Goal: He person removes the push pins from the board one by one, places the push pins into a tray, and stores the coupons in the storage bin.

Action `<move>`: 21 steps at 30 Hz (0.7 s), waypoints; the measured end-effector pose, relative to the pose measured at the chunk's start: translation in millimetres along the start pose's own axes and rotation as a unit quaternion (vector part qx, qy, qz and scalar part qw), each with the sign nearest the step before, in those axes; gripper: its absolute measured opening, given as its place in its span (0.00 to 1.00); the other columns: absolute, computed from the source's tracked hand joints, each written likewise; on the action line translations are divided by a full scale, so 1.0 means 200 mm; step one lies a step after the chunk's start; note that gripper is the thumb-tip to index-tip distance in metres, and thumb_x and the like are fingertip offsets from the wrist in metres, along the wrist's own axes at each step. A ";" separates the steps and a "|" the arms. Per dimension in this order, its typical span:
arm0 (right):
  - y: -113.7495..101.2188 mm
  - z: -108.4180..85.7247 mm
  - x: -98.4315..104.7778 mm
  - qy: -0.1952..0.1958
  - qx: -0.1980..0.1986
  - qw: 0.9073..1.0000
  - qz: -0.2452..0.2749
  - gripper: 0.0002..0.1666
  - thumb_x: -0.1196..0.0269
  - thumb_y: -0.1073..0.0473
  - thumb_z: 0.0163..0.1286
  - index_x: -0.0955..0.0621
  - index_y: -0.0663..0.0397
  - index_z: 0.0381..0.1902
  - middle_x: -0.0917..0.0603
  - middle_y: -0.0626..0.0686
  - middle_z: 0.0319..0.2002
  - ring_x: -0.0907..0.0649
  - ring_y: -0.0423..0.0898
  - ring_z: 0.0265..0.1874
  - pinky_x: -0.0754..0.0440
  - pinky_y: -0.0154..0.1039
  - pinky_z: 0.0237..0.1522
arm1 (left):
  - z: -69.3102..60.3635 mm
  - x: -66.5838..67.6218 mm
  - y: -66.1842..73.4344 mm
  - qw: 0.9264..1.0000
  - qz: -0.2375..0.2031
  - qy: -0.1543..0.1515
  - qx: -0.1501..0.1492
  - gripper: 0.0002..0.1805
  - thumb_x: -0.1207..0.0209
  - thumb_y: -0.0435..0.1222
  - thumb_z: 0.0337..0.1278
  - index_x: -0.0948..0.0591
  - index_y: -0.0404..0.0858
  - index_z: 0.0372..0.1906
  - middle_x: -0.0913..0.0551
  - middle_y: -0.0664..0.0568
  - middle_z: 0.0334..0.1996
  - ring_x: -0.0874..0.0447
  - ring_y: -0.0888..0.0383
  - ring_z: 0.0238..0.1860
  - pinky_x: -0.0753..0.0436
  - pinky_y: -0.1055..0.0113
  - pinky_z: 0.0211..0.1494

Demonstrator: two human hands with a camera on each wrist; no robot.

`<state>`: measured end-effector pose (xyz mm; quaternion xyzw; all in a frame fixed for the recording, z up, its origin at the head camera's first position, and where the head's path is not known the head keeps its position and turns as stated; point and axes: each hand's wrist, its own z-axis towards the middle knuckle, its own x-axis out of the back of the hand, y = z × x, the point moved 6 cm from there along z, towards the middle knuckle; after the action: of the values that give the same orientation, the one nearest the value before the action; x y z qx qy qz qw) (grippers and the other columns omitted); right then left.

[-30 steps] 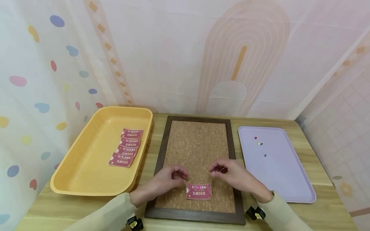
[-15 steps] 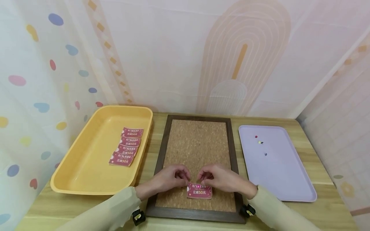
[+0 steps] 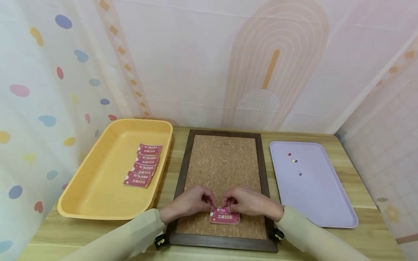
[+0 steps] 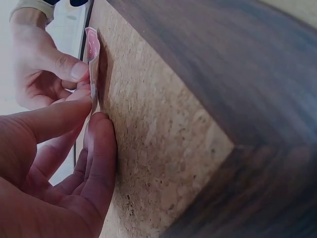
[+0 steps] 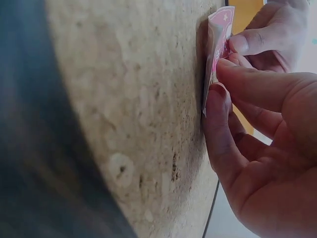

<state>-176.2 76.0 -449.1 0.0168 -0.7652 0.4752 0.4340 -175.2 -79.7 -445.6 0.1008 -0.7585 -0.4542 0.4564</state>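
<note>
A small red-pink coupon (image 3: pixel 225 219) with white lettering lies low on the cork board (image 3: pixel 225 163), its top edge lifted a little. My left hand (image 3: pixel 195 201) pinches its upper left corner between thumb and finger. At the upper right corner, my right hand (image 3: pixel 250 203) pinches it the same way. A bright pink spot covers part of the top lettering between the hands; whether it is a pin head is unclear. In the left wrist view the coupon (image 4: pixel 93 54) appears edge-on, slightly bent. From the right wrist its printed face (image 5: pixel 223 25) shows partly, with fingertips hiding the middle.
Left of the board stands a deep yellow tray (image 3: pixel 101 177) holding several overlapping coupons (image 3: pixel 138 179). On the right is a shallow lilac tray (image 3: pixel 321 195) with several tiny coloured pins (image 3: pixel 294 160). The board has a raised dark wooden frame (image 3: pixel 222 242). Patterned curtains stand behind the table.
My right hand has moved left and down from above the board to the coupon's upper right corner. My left hand has shifted slightly right onto the upper left corner.
</note>
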 end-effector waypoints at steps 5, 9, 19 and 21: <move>-0.01 0.01 0.00 -0.002 0.001 1.000 -0.021 0.07 0.30 0.65 0.68 0.14 0.45 0.35 0.19 0.35 0.29 0.22 0.30 0.28 0.22 0.32 0.36 | 0.00 0.00 0.00 1.000 0.009 -0.002 0.000 0.07 0.31 0.26 0.50 0.11 0.42 0.29 0.13 0.55 0.29 0.22 0.64 0.31 0.23 0.68 0.36; -0.01 0.02 -0.01 0.001 0.000 0.999 -0.042 0.08 0.29 0.63 0.66 0.15 0.43 0.33 0.21 0.34 0.28 0.23 0.30 0.28 0.24 0.32 0.36 | 0.01 0.00 0.00 1.000 0.015 0.001 -0.001 0.08 0.31 0.26 0.50 0.11 0.42 0.30 0.13 0.57 0.29 0.22 0.65 0.31 0.23 0.68 0.36; -0.02 0.04 -0.01 -0.003 0.002 0.998 -0.059 0.10 0.27 0.62 0.65 0.16 0.42 0.29 0.23 0.34 0.27 0.25 0.31 0.27 0.26 0.33 0.35 | 0.01 0.00 -0.02 1.000 0.002 0.000 0.020 0.08 0.31 0.25 0.49 0.11 0.41 0.31 0.13 0.57 0.28 0.21 0.65 0.29 0.22 0.69 0.34; -0.02 0.04 -0.02 -0.004 0.001 0.998 -0.059 0.10 0.27 0.62 0.65 0.17 0.42 0.29 0.23 0.34 0.27 0.26 0.31 0.26 0.26 0.33 0.34 | 0.01 0.00 -0.02 1.000 -0.001 -0.001 0.022 0.08 0.31 0.25 0.49 0.11 0.41 0.31 0.13 0.56 0.28 0.21 0.65 0.29 0.22 0.69 0.34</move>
<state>-177.3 66.9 -449.5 0.0642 -0.7642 0.4496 0.4580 -178.6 -80.8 -449.9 0.1110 -0.7685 -0.4384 0.4527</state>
